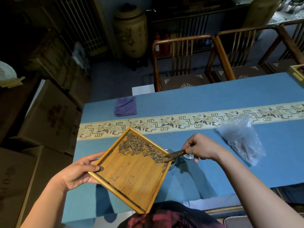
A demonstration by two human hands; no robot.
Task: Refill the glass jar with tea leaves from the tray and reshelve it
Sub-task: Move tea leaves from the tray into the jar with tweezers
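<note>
My left hand [79,173] grips the left corner of a bamboo tray [131,178], held tilted above the blue table. Dry tea leaves [139,148] lie heaped along the tray's upper right side. My right hand [200,148] pinches wooden tongs [174,155], whose tips touch the leaves at the tray's right corner. Under that corner stands the glass jar [173,162], mostly hidden by the tray. A small glass piece [188,156], perhaps the jar's lid, sits just below my right hand.
A clear plastic bag [241,139] lies on the table to the right. A folded purple cloth [125,106] rests at the far left edge. Wooden chairs [181,63] stand behind the table, cardboard boxes [47,116] to the left.
</note>
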